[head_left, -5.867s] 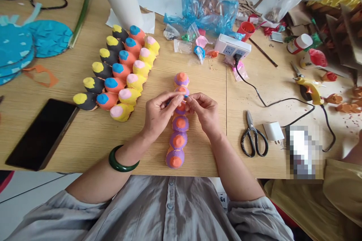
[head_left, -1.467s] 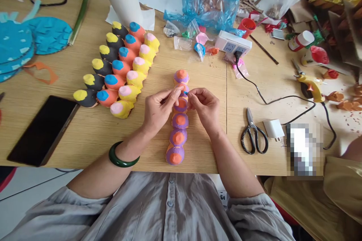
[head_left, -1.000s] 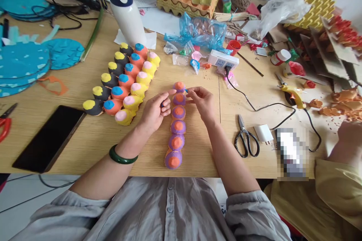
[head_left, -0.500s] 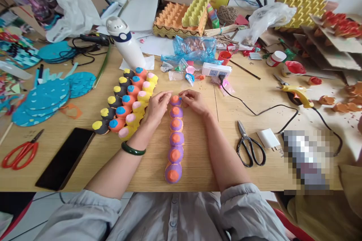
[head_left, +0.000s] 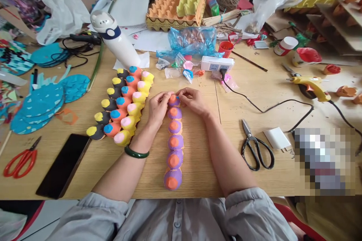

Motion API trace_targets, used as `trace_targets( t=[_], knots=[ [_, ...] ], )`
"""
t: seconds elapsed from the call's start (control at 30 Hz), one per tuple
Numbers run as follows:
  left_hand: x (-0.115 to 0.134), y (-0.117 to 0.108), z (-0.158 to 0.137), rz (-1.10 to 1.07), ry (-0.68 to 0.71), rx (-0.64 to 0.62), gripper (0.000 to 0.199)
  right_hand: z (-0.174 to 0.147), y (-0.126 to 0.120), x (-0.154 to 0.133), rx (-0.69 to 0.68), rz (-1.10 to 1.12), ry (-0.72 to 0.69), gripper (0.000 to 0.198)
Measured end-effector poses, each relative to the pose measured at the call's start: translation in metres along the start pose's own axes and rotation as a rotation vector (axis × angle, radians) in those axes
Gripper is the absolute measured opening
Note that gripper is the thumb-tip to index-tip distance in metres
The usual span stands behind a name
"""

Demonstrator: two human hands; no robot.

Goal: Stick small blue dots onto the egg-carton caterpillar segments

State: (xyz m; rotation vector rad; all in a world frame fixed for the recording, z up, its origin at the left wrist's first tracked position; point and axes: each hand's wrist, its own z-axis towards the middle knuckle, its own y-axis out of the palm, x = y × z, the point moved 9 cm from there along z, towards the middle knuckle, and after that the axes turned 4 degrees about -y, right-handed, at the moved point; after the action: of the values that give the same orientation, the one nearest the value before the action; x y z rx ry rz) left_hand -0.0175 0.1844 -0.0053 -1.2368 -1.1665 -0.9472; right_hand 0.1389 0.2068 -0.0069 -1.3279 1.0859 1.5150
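Observation:
A strip of egg-carton cups (head_left: 175, 142) covered in purple, each with an orange top, runs away from me down the table. My left hand (head_left: 158, 108) is at the left of its farthest cup, thumb and fingers pinched together by the rim; what lies between them is hidden. From the right, my right hand (head_left: 194, 101) reaches the same cup with fingertips closed on a small blue piece (head_left: 178, 99), seemingly clay, against the orange top. Left of my hands stand black, orange and yellow rows of egg-carton cups (head_left: 121, 102) with yellow, blue and pink tops.
Red-handled scissors (head_left: 21, 161) and a phone (head_left: 63, 165) lie left. Black scissors (head_left: 253, 147), a white charger (head_left: 276, 138) and a yellow glue gun (head_left: 309, 86) are right. A white bottle (head_left: 120, 43), power strip (head_left: 217, 63) and egg trays (head_left: 166, 9) stand beyond.
The whole view has shifted slightly. Both hands stay at the far cup, and the blue piece now sits closer against its orange top. The strip keeps its place between my forearms.

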Motion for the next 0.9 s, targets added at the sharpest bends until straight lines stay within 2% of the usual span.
trace_targets(
  t=[0.13, 0.4, 0.7, 0.9],
  knots=[
    [0.002, -0.001, -0.003, -0.098, -0.032, 0.051, 0.035, 0.001, 0.002, 0.001, 0.001, -0.052, 0.010, 0.010],
    [0.002, -0.003, -0.001, -0.026, -0.002, 0.111, 0.040, 0.003, 0.000, 0.002, 0.023, -0.159, -0.017, 0.009],
    [0.004, -0.005, -0.002, 0.026, 0.002, 0.171, 0.028, 0.004, -0.003, 0.006, 0.043, -0.174, -0.016, 0.010],
    [0.008, -0.006, -0.004, 0.057, 0.010, 0.171, 0.026, 0.006, -0.003, 0.011, 0.048, -0.162, -0.015, 0.023]
  ],
)
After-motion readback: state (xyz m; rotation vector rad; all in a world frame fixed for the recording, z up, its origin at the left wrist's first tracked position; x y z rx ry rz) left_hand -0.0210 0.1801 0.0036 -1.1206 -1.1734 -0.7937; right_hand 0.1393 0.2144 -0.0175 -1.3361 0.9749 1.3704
